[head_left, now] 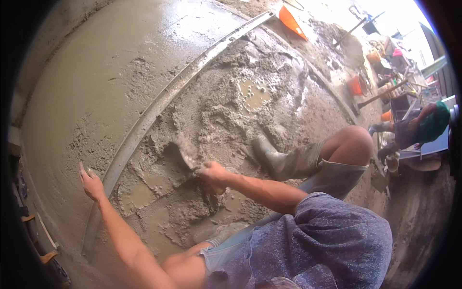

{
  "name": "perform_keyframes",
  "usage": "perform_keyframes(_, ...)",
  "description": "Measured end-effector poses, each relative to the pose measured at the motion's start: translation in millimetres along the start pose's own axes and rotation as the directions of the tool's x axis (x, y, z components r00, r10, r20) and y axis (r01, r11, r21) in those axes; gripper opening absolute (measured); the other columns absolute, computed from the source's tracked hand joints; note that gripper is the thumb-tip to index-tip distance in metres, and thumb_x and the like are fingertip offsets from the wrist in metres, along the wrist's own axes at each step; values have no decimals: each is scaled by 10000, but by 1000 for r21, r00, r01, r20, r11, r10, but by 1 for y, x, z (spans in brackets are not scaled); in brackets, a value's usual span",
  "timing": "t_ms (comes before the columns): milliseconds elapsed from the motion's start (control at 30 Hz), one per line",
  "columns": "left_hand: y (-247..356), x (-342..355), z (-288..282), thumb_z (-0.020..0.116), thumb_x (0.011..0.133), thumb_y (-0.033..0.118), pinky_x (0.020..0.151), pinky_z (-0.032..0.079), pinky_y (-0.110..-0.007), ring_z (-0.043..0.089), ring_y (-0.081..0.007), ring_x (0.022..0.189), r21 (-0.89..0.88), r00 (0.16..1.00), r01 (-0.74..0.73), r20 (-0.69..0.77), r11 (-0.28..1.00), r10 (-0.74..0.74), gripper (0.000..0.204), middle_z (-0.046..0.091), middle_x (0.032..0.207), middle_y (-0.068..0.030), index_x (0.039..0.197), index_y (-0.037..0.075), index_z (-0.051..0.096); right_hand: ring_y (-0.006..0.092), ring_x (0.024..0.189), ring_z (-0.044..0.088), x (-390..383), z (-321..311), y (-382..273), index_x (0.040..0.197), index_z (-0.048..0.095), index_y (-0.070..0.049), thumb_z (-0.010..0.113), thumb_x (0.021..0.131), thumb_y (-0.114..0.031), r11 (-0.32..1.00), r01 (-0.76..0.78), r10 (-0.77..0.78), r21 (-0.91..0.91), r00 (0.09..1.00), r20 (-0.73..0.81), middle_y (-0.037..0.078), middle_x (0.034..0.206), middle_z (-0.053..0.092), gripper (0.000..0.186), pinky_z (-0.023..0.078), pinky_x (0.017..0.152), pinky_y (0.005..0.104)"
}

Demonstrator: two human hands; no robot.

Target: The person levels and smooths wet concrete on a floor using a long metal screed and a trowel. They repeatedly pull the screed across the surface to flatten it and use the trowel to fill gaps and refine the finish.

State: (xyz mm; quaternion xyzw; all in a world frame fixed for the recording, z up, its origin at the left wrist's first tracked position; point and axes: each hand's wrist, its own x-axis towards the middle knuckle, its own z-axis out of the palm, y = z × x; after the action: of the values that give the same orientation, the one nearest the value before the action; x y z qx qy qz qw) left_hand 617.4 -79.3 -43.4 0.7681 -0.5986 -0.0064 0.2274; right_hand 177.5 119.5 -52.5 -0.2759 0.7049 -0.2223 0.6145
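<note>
My right hand is closed round the handle of a trowel. Its blade is coated in wet concrete and sits tilted at the rough mix. To the left, my left hand is open with fingers apart, over the smoother concrete; whether it touches the surface I cannot tell. Beside that hand runs a long metal straightedge, lying between the smooth side and the lumpy wet concrete. Small pools of water stand in the lumpy part.
My boot stands in the mix. An orange scoop-like piece lies by the straightedge's far end. Orange buckets and a long-handled tool are at the right. Another person in green is at the far right.
</note>
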Motion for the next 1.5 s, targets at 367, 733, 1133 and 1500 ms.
perform_keyframes(367, 53, 16, 11, 494, 1020, 174, 1062, 437, -431, 491, -342, 1335, 33, 999, 11, 31, 999, -12, 471, 484, 1492, -135, 1486, 131, 436, 156, 640, 557, 21, 7, -58, 992, 646, -2, 641, 930, -295, 961, 246, -173, -127, 892, 418, 56, 748, 615, 299, 490, 606, 360)
perform_keyframes(733, 87, 13, 19, 475, 1026, 172, 1099, 421, -419, 447, -313, 1382, 70, 986, -89, 150, 994, 78, 479, 429, 1539, -105, 1498, 137, 409, 166, 579, 582, 105, -126, -32, 962, 671, 1, 644, 886, -192, 916, 186, -117, 355, 971, -207, 66, 711, 610, 210, 478, 522, 338)
perform_keyframes(1133, 112, 36, -18, 400, 1009, 233, 914, 532, -479, 634, -359, 1136, -59, 981, -11, 193, 998, 23, 380, 577, 1360, -169, 1327, 94, 555, 128, 492, 484, 76, 12, -61, 882, 587, -110, 606, 949, -219, 990, 135, -142, 45, 926, 349, 6, 675, 544, 129, 404, 443, 304)
perform_keyframes(1500, 25, 13, 18, 543, 981, 171, 1077, 437, -443, 519, -320, 1309, -66, 992, 47, 120, 997, -39, 439, 512, 1447, -172, 1410, 84, 505, 246, 652, 618, 127, -206, -41, 887, 655, -11, 586, 891, -229, 980, 159, -185, -119, 949, -255, 114, 750, 646, 228, 486, 579, 413)
